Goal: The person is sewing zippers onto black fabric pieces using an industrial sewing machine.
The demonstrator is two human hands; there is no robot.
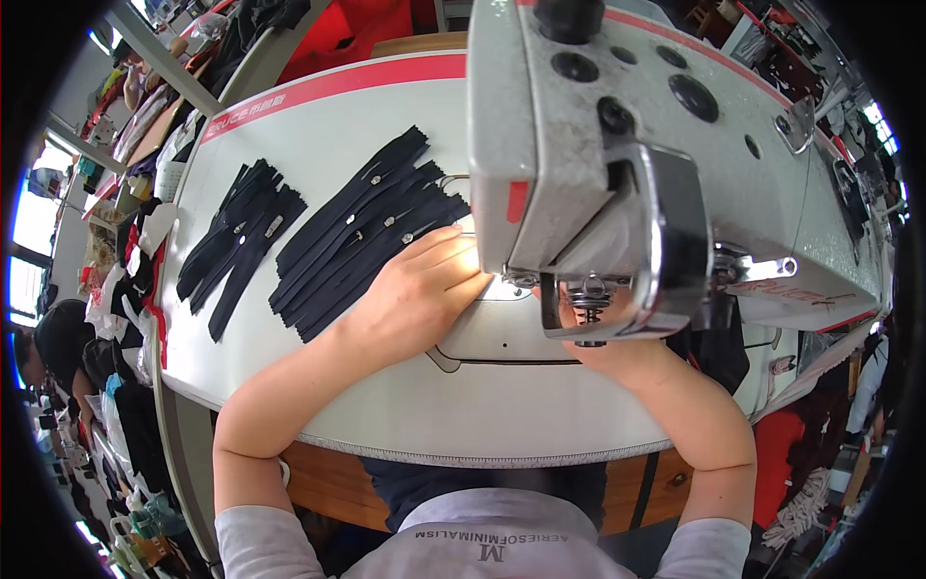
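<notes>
My left hand [427, 286] lies on the bed of an industrial sewing machine [579, 159], fingers reaching under the lit machine head. Its back rests at the edge of a fanned stack of dark navy zippers [347, 246] with silver pulls. My right hand [615, 354] comes in from the other side and is mostly covered by the head and its chrome guard [676, 239]. The fingertips of both hands are hidden, so whatever they may hold does not show. A smaller bunch of dark zippers [242, 235] lies farther left on the white table [434, 405].
Dark fabric [712, 347] lies right of my right forearm. A measuring tape strip [492, 462] follows the table's front edge. Cloth scraps [148, 275] crowd the left side. Other people [61, 340] are at the far left. White rope [796, 506] hangs at lower right.
</notes>
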